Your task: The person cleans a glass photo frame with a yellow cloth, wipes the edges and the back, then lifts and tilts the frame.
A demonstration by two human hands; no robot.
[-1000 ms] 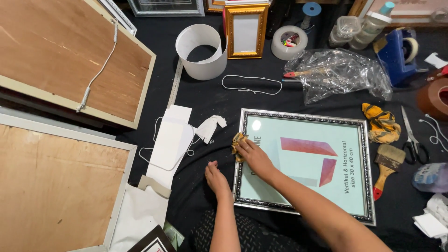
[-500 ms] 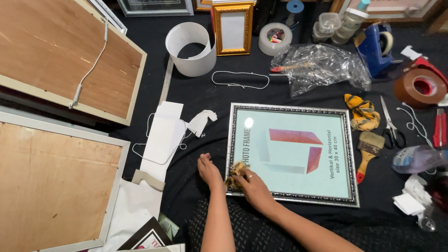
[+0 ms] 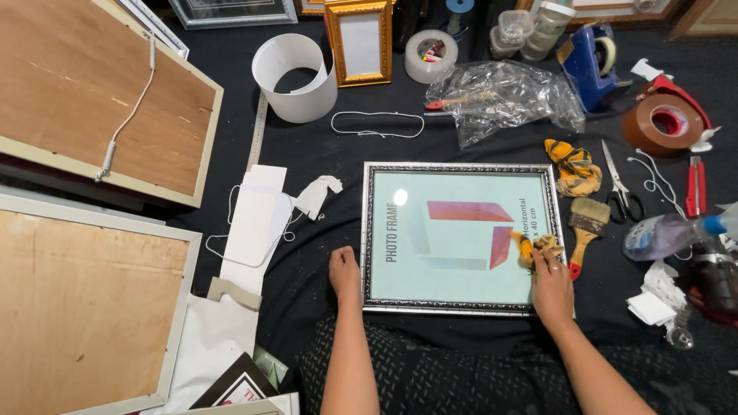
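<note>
A black cloth-covered surface [image 3: 323, 154] fills the view. At nine o'clock lie two large wooden backing boards: one with a white cord [image 3: 100, 92] up at ten o'clock, another pale-framed board [image 3: 77, 307] down at eight. At the centre lies the silver-edged picture frame [image 3: 461, 238], flat, its glass showing a pale green insert with a red shape.

The left hand [image 3: 344, 273] rests at the frame's seven o'clock corner, fingers drawn together and pressing on the frame's edge and the cloth beside it, holding nothing. The right hand [image 3: 552, 283] lies at the frame's four o'clock edge, its fingers closed on a small yellow rag [image 3: 536, 247] that presses against the glass near the right border.

At eleven o'clock from the frame stands a curled white plastic strip [image 3: 294, 77], with a small gold frame [image 3: 359, 42] upright just beside it. A crumpled clear plastic bag [image 3: 507, 96] lies at twelve o'clock. At two o'clock sit a blue tape dispenser [image 3: 588, 65] and a roll of brown tape [image 3: 665, 123]. Just right of the frame lie a second yellow rag [image 3: 573, 169], a paintbrush [image 3: 586, 227] and scissors [image 3: 619, 192]. White card strips [image 3: 257, 227] lie to the frame's left.
</note>
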